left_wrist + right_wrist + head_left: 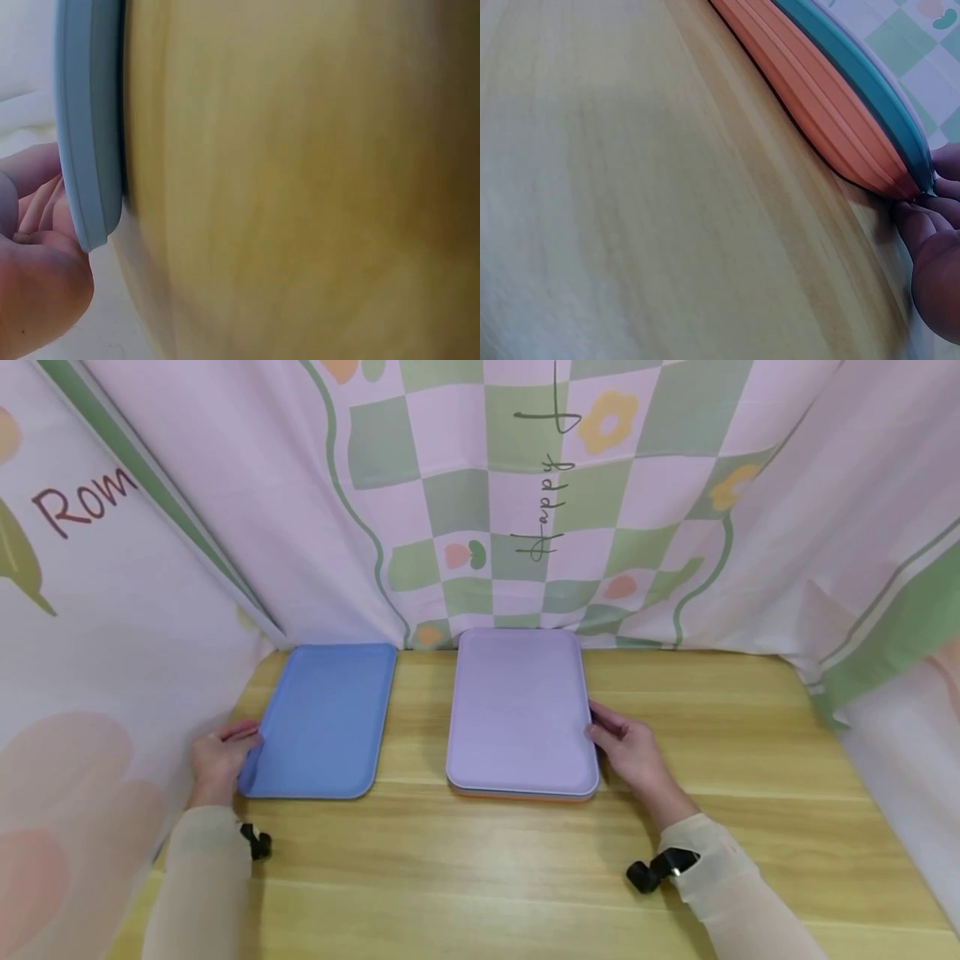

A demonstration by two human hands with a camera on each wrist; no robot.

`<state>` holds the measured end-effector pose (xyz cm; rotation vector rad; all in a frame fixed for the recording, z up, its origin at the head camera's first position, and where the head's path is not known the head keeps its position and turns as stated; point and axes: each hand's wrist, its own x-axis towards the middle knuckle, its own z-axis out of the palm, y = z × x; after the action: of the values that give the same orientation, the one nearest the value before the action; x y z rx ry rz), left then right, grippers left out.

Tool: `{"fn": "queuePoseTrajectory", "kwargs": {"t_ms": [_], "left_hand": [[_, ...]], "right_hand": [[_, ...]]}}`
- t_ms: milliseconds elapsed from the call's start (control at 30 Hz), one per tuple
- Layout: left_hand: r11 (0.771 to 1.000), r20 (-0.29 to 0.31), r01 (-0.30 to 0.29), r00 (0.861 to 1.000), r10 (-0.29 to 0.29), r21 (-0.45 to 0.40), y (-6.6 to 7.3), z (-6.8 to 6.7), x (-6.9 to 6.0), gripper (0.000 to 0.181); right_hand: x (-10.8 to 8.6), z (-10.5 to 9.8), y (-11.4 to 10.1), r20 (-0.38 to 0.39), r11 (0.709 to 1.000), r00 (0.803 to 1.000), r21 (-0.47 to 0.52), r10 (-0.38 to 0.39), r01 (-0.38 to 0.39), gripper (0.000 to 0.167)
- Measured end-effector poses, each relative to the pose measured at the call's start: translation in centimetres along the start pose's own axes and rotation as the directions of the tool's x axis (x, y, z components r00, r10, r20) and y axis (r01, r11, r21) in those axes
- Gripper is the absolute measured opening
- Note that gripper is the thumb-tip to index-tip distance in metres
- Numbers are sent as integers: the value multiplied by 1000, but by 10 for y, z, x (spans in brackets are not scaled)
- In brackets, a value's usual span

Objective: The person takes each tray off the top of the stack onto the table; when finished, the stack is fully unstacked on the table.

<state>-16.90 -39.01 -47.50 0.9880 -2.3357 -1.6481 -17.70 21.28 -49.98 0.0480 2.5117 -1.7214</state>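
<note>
A blue tray (pixel 330 718) lies on the table at the left; my left hand (pixel 221 760) holds its left edge, thumb near the rim. The left wrist view shows the tray's edge (pixel 90 120) beside the fingers of that hand (pixel 45 247). In the middle, a lilac tray (pixel 521 710) tops a stack. My right hand (pixel 633 756) grips the stack's right edge. In the right wrist view, an orange tray (pixel 817 97) and a teal tray (pixel 862 82) show under the lilac one, with the right hand (pixel 937 240) at their edge.
The wooden table (pixel 465 868) carries both the blue tray and the stack, with a gap between them. A patterned curtain (pixel 525 510) hangs along the table's back edge, and more cloth (pixel 90 635) hangs at the left side.
</note>
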Motion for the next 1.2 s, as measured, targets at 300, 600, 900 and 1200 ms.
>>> {"fn": "queuePoseTrajectory", "kwargs": {"t_ms": [300, 600, 900, 1200], "left_hand": [[998, 21, -67, 998, 67, -7, -3, 0, 5, 52], [989, -65, -146, 987, 145, -10, 0, 1, 3, 50], [977, -51, -178, 981, 185, 115, 17, 10, -11, 49], [956, 124, -271, 959, 257, 113, 37, 37, -31, 52]], "right_hand": [[2, 0, 1, 1, 1000, 1000, -13, -7, 7, 52], [1, 0, 0, 14, 1000, 1000, 5, 1, -1, 53], [-1, -2, -4, 22, 1000, 999, 0, 24, -24, 53], [-1, -1, -7, 11, 1000, 1000, 4, 16, -16, 52]]}}
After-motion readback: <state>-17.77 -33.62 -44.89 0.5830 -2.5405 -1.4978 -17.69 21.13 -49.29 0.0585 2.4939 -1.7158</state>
